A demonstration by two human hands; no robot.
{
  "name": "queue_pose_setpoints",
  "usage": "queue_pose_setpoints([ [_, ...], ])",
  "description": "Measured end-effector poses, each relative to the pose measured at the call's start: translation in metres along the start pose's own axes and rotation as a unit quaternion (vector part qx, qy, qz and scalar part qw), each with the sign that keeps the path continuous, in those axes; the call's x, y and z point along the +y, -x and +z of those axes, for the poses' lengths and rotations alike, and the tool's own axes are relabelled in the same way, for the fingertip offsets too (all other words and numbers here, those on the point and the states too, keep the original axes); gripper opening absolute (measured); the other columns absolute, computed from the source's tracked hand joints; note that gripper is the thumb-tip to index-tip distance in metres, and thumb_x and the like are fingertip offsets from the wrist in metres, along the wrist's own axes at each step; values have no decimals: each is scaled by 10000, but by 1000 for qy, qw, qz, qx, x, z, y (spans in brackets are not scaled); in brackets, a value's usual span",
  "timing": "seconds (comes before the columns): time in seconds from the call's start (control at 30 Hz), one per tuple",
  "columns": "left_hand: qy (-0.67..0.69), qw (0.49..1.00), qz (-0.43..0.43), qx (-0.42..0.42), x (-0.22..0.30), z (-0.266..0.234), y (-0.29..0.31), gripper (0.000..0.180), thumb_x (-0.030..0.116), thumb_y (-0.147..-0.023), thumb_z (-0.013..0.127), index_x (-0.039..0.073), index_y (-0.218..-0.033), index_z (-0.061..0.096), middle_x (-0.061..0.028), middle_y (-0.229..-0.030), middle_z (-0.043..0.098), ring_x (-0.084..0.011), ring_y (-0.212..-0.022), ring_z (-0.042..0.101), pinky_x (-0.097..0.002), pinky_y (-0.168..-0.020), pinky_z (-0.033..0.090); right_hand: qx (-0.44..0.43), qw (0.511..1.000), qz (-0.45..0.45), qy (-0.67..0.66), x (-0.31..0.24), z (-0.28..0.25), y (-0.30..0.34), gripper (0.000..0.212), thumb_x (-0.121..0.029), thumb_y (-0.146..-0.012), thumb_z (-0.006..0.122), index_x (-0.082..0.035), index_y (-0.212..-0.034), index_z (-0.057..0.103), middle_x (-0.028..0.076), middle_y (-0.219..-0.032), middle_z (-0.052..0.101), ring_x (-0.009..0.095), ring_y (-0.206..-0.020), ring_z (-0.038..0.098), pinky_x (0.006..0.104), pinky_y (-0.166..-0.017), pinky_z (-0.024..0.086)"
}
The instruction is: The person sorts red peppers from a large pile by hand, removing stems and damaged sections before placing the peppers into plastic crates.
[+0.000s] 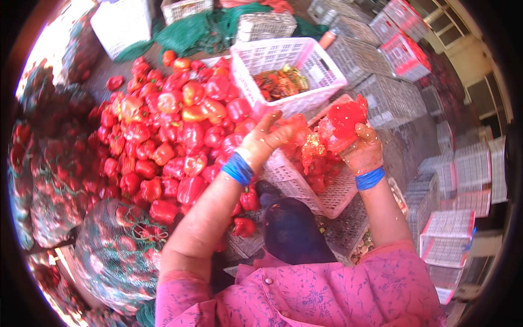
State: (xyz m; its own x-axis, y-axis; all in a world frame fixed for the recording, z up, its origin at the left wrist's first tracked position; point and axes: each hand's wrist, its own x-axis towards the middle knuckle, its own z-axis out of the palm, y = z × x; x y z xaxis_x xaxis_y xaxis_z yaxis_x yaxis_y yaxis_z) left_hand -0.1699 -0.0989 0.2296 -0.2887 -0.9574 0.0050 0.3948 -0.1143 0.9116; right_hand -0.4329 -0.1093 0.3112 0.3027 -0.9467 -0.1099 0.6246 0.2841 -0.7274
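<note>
My right hand [364, 153], with a blue band at the wrist, is closed around a torn-open red bell pepper [347, 121]. A yellowish seed core [313, 148] shows at its left side, between my hands. My left hand [262, 143], also banded in blue, has its fingers curled on a wet red pepper piece [294, 131]; its outline is blurred. Below both hands stands a pink plastic crate [340, 197] holding red pepper pieces [322, 173]. To the left of my left hand lies a large heap of whole red peppers [169, 131].
Beyond my hands, a white-pink crate [283, 49] holds pepper cores and scraps [282, 83]. Net sacks of peppers [117, 253] stand at the left. Stacked grey crates [389, 101] and red crates [406, 57] line the right. Green netting [190, 34] lies at the back.
</note>
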Motion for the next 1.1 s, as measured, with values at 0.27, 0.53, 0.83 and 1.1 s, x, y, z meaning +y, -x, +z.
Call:
queue_pose_setpoints([
  [0.27,-428,892,139,50,-30,153,-23,713,140,-711,828,58,-1348,518,-232,-1295,574,-425,-1124,621,-475,-940,527,158,985,-69,-31,-23,-34,42,545,-157,-900,640,-24,-1409,501,162,-1366,597,352,-1249,586,513,-1075,467],
  [0.53,-106,986,-83,-101,-66,167,-39,477,-53,-809,657,36,-1271,573,-78,-1029,686,-228,-904,663,-333,-785,537,274,948,-150,69,-34,-80,25,285,-135,-907,628,-25,-1169,642,134,-1083,700,276,-958,686,417,-864,556],
  [0.83,247,936,-196,-157,-84,170,-46,406,-46,-889,655,-12,-1286,573,-137,-940,701,-148,-601,589,-287,-552,485,310,949,-34,-53,-24,-207,37,296,-252,-926,581,-62,-1141,657,118,-1066,714,270,-898,690,425,-757,582],
  [1.1,252,949,-166,-91,-95,172,-52,396,103,-935,707,-26,-1276,554,-126,-914,694,-171,-590,600,-301,-560,500,535,798,164,223,-16,-204,65,450,-448,-924,709,-157,-1257,625,75,-1082,699,229,-793,663,314,-724,530],
])
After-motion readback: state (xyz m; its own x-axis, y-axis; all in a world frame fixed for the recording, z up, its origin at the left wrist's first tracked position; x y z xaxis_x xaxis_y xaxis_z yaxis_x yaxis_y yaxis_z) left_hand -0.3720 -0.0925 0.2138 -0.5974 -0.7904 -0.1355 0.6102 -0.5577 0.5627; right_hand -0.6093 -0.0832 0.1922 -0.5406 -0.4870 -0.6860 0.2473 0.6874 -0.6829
